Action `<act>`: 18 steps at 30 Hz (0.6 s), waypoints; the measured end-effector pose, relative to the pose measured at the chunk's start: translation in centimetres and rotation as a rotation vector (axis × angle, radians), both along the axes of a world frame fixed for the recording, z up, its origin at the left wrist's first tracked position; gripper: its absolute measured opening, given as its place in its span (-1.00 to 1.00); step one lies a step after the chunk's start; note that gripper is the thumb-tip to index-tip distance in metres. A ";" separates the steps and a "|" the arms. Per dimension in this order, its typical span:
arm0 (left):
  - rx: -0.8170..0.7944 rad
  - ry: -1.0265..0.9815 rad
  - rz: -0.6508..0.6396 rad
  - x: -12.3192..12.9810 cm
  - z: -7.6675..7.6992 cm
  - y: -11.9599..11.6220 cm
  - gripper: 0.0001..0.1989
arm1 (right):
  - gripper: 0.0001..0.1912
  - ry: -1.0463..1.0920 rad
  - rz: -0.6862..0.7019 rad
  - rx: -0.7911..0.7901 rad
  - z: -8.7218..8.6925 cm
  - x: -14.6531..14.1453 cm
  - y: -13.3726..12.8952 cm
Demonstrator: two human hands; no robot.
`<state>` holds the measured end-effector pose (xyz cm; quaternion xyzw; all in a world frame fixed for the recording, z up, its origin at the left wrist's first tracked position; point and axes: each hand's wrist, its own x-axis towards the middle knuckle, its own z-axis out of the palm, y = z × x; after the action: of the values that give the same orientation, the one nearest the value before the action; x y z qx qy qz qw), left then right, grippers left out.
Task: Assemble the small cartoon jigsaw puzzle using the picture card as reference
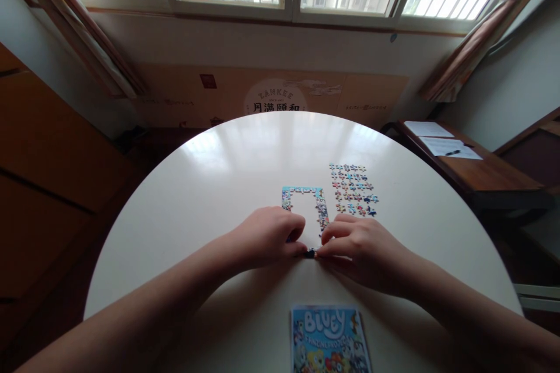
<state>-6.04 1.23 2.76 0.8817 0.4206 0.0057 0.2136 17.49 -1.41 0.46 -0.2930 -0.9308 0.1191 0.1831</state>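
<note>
A rectangular jigsaw puzzle border (pixel 324 210) lies on the white table, its middle showing bare tabletop. My left hand (pixel 275 236) is closed at the lower left corner, fingers curled and thumb tip against the bottom strip. My right hand (pixel 356 245) is at the lower right corner, thumb and fingers pinched on the border's edge. Between the two thumbs shows a dark puzzle piece (pixel 311 253) of the bottom edge. The hands hide both lower corners. Loose puzzle pieces (pixel 350 186) lie in rows to the right, beyond my right hand.
A blue Bluey picture sheet or box lid (pixel 330 338) lies near me on the round white table (pixel 175 215). Beyond the table on the right, papers (pixel 450 147) and a pen rest on a wooden desk (pixel 507 169). A printed cardboard panel (pixel 175 90) stands under the window.
</note>
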 end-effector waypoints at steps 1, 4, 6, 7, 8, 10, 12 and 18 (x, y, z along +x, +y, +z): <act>0.004 0.004 0.001 0.0 0.0 0.0 -0.77 | -0.85 -0.004 -0.006 0.006 0.0 0.0 0.0; 0.022 0.014 0.001 0.1 0.0 -0.1 -0.77 | -0.86 -0.028 -0.025 -0.001 0.2 0.1 -0.1; 0.043 0.019 -0.006 0.0 0.1 -0.1 -0.79 | -0.86 -0.035 -0.036 -0.022 0.6 0.3 0.0; 0.056 0.018 -0.011 0.0 0.1 -0.2 -0.80 | -0.86 -0.034 -0.044 -0.033 0.9 0.6 0.1; 0.069 0.013 -0.018 0.0 0.1 -0.2 -0.81 | -0.86 -0.030 -0.053 -0.043 1.1 0.8 0.2; 0.095 -0.016 -0.041 -0.1 0.1 -0.2 -0.85 | -0.84 -0.031 -0.063 -0.064 1.7 1.3 0.3; 0.114 -0.066 -0.089 -0.3 0.1 -0.2 -0.91 | -0.82 -0.051 -0.050 -0.085 2.1 1.7 0.5; 0.221 -0.163 -0.280 -0.3 -0.7 -0.5 -0.82 | -0.82 -0.141 0.014 -0.098 2.4 1.7 0.5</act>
<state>-6.31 0.77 2.07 0.9463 0.2722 0.0933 0.1475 19.22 -0.88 2.84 -0.3026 -0.9365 0.1450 0.1018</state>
